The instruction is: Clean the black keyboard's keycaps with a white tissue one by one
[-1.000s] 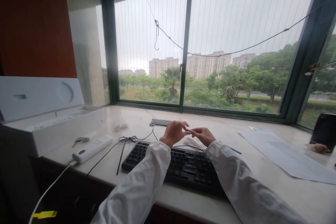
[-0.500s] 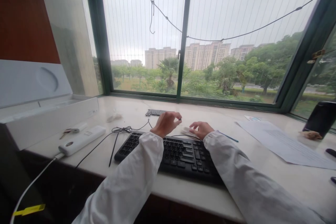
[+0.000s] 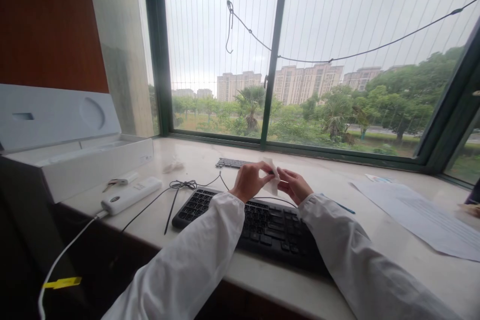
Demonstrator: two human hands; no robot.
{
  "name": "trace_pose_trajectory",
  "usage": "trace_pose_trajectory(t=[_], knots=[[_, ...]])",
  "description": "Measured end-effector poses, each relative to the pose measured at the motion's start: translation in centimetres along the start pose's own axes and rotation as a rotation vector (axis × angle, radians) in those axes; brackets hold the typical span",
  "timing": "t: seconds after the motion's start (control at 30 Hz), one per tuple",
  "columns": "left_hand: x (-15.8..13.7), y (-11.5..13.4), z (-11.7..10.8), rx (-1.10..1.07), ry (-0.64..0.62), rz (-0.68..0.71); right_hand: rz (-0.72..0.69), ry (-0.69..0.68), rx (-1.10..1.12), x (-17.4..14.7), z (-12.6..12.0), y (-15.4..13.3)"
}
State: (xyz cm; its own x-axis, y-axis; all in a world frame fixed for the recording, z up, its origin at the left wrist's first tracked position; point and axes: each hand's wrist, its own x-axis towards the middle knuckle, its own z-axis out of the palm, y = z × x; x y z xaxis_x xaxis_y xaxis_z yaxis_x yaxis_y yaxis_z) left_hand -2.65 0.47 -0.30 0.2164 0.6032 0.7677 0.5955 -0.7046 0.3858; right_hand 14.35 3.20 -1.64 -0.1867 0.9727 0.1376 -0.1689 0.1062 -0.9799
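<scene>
My left hand [image 3: 249, 180] is closed in a pinch above the black keyboard [image 3: 273, 227]. A small dark piece that looks like a keycap [image 3: 271, 172] shows at its fingertips, partly hidden. Facing it, my right hand [image 3: 294, 186] grips a white tissue [image 3: 270, 185], which lies against the small piece and both sets of fingertips. Behind my left hand, several loose dark keycaps [image 3: 228, 163] stand grouped in rows on the pale counter. My sleeves cover parts of the keyboard.
An open white box [image 3: 101, 160] stands at the left, with a white power bank [image 3: 131, 195] and keys [image 3: 116, 182] before it. A tied black cable [image 3: 183, 185] lies behind the keyboard. To the right are a blue pen [image 3: 343, 206] and a printed sheet [image 3: 416, 215].
My right hand has picked the tissue up from the counter and brought it to the small piece in my left hand. The two hands are closer together. The view has turned slightly left.
</scene>
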Motion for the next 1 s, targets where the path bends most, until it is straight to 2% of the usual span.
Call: trace_pose_trajectory(t=[0.3,0.4,0.57,0.77,1.0], knots=[[-0.2,0.9,-0.1,-0.041,0.067,-0.037,0.070,-0.061,0.306,0.5,0.2,0.6],[-0.2,1.1,-0.1,-0.055,0.065,-0.021,0.081,-0.077,0.328,0.4,0.2,0.5],[-0.1,1.0,0.0,-0.080,0.049,-0.019,-0.010,-0.117,0.272,0.4,-0.2,0.0],[-0.1,0.9,0.0,-0.094,0.037,-0.002,-0.057,-0.019,0.225,0.4,-0.2,-0.5],[-0.1,1.1,-0.5,-0.105,0.054,0.048,0.051,0.039,0.385,-0.1,0.1,-1.1]])
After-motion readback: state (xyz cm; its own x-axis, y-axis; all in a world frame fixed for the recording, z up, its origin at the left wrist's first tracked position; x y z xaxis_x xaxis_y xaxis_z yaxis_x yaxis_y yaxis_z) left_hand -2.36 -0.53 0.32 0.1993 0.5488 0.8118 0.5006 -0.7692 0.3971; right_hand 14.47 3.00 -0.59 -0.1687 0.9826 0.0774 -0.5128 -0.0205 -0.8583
